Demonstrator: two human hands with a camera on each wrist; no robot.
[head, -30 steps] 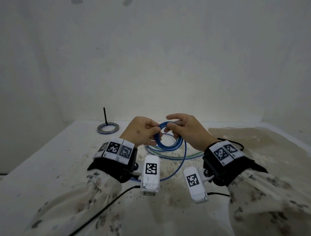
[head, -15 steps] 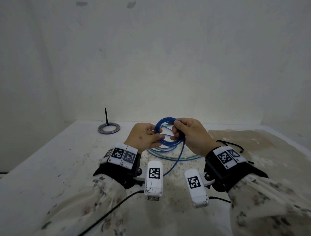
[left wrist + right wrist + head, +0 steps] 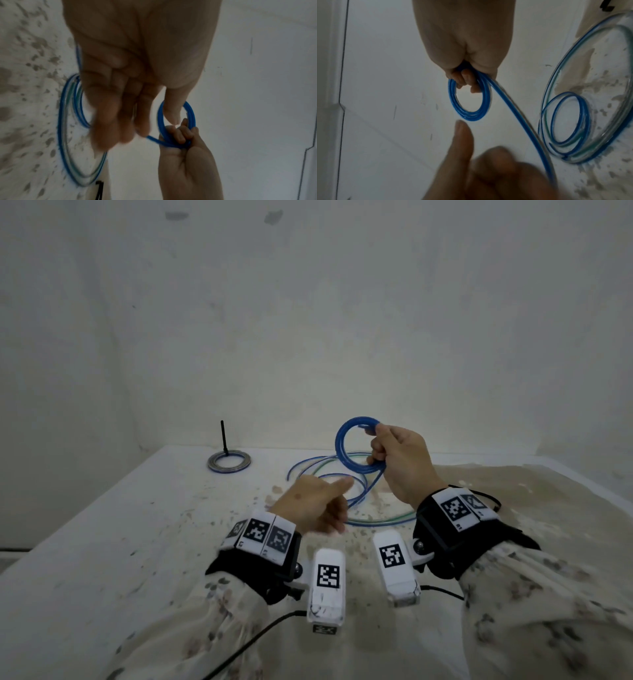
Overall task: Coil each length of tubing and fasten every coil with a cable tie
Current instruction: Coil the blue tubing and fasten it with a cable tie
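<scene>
My right hand (image 3: 380,450) holds a small coil of blue tubing (image 3: 337,445) upright above the table, fingers curled through the ring (image 3: 467,116). From that grip a loose blue tail (image 3: 513,111) runs down to more blue loops lying on the table (image 3: 329,475). My left hand (image 3: 318,505) hovers lower and nearer, apart from the coil, thumb out and fingers loose and blurred (image 3: 120,121). The tail passes close behind its fingertips; I see no grip on it. A larger loop of green and blue tubing (image 3: 376,523) lies flat beneath both hands.
A finished grey-and-blue coil (image 3: 228,464) with a black cable tie sticking upright lies at the table's back left. Black cable ties (image 3: 493,501) lie behind my right wrist. The white table (image 3: 120,542) is speckled, brown-stained at right. A wall stands close behind.
My left hand let go of the blue coil and dropped back toward me. My right hand lifted the coil up and to the right, alone.
</scene>
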